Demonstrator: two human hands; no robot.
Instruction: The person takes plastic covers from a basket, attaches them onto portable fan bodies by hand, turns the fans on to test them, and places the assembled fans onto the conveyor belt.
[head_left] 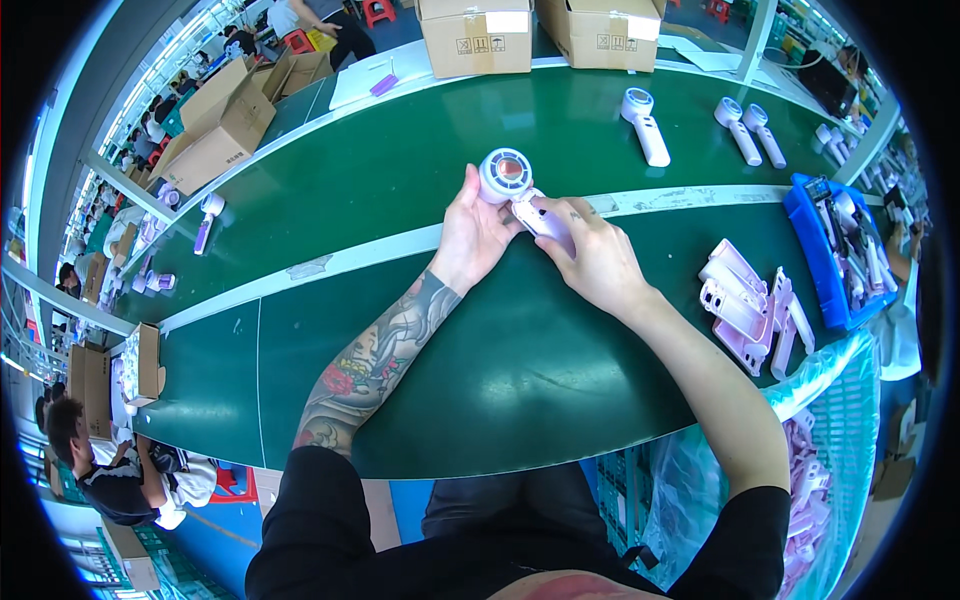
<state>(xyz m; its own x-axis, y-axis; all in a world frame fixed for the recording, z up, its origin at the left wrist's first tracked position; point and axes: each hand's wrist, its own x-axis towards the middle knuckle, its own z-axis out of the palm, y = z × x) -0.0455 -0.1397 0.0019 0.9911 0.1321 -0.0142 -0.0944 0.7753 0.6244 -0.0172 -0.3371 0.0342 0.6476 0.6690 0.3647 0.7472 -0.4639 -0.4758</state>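
Over the white rail of the bench I hold a white handheld fan (490, 190) with a round head, dark slots and a shiny centre. My left hand (468, 236) cups the head from behind and below, thumb stretched up beside it; its other fingers are partly hidden. Closed round the pale lilac handle (545, 224) is my right hand (603, 258), its fingers near the joint with the head. The handle looks like a hollow shell at its upper end, but fingers cover part of it. To the right lie several loose lilac handle shells (738, 290).
A green conveyor belt (400, 130) runs beyond the rail, carrying several fans (648, 135). At right stand a blue bin (840, 255) of parts and a plastic-lined green crate (835, 420) of lilac shells. Cardboard boxes (475, 40) line the far side; a co-worker (110, 470) sits at left.
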